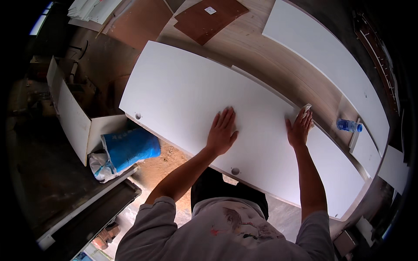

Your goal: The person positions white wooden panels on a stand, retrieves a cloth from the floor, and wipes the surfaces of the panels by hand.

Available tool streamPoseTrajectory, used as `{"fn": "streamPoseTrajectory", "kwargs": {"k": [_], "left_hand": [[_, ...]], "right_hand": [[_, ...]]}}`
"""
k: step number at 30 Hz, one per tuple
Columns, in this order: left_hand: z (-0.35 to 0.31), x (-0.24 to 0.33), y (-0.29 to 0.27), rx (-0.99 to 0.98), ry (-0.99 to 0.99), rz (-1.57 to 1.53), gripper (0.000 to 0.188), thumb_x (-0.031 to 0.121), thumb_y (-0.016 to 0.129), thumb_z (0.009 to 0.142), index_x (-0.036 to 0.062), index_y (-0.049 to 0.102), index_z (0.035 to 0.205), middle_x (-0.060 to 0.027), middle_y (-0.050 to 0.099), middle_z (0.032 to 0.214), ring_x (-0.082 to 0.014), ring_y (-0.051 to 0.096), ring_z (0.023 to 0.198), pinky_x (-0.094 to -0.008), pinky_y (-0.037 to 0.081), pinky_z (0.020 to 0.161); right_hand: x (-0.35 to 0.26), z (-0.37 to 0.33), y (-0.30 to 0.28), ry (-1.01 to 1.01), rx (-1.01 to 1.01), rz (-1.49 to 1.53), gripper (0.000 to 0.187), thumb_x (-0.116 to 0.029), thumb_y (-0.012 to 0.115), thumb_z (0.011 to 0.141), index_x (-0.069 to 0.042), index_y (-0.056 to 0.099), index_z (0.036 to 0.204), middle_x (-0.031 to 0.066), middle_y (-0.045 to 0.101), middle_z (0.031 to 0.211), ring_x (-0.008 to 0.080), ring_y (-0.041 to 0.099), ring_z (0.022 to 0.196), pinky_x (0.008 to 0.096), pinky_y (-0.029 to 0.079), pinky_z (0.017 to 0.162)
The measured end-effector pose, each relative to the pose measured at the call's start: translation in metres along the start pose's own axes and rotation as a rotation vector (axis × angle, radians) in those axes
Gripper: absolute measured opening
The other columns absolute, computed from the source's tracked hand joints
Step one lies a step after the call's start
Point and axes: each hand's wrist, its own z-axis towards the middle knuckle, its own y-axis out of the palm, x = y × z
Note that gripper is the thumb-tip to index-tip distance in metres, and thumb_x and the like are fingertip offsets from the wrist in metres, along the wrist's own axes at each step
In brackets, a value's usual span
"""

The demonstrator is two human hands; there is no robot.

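Note:
A long white panel (187,93) lies in front of me, with round holes along its near edge. My left hand (222,132) rests flat on its middle, fingers spread and nothing held. Farther right, my right hand (299,128) presses a crumpled white wiping cloth (307,108) at the panel's far edge. The cloth shows past the fingertips; the part under the palm is hidden.
Beyond the panel is a wood-grain board (257,39) with brown sheets (211,17) on it. Another white panel (322,39) lies at the far right, near a blue-capped plastic bottle (349,126). A blue bag (130,149) and an open white box (72,113) stand at left.

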Motion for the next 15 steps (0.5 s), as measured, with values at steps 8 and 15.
{"fn": "streamPoseTrajectory", "kwargs": {"k": [8,15], "left_hand": [[-0.093,-0.217,-0.106,0.322,-0.403,0.109,0.067,0.029,0.056,0.097,-0.0014,0.035,0.153,-0.0214,0.033,0.161,-0.0425,0.029,0.15,-0.0592,0.018,0.121],[-0.097,-0.231,-0.111,0.308,-0.448,-0.082,0.07,0.036,0.055,0.092,0.0001,0.042,0.15,-0.0182,0.036,0.16,-0.0401,0.03,0.15,-0.0578,0.016,0.121]], "right_hand": [[-0.301,0.114,0.006,-0.345,-0.016,0.03,0.095,-0.052,0.059,0.097,0.007,0.014,0.156,0.035,0.02,0.159,0.0483,0.016,0.151,0.0574,0.014,0.123],[-0.539,0.217,0.036,-0.576,0.017,0.017,0.093,-0.059,0.051,0.098,0.006,0.02,0.156,0.0313,0.025,0.16,0.0413,0.017,0.153,0.0491,0.012,0.125]]}}
